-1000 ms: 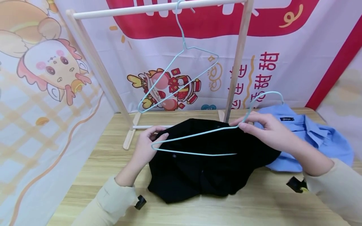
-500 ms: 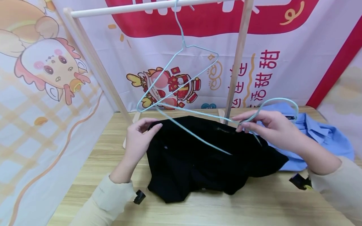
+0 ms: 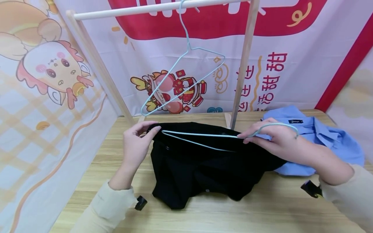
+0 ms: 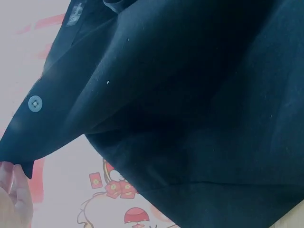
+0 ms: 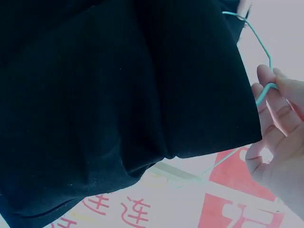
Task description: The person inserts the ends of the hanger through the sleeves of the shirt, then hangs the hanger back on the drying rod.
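Reaches in from the near edge with beige sleeves (image 3: 102, 205), with a black device (image 3: 141, 203) by each cuff, over a wood-grain tabletop (image 3: 227, 220). Pinches the edge of a black shirt (image 3: 201, 181) between thumb and fingers of the left hand (image 3: 136, 142), holding that edge up; shows a pale button near it in the left wrist view. Pinches a pale blue hanger (image 3: 201, 134) near its neck with the right hand (image 3: 275, 137), with the hook curving back over the hand. Cannot tell of any cloth caught in those same fingers. Has the hanger across the shirt's opening, with one end just beside the left thumb and the lower bar running out of sight among black folds. Shows a crumpled blue shirt (image 3: 335, 142) at the right, partly behind the right hand, with a dark collar label. Leads back to a pale rack (image 3: 247, 48) with a second hanger (image 3: 188, 48) hooked on its top bar. Ends at a printed backdrop (image 3: 163, 53) with red characters and cartoon figures.
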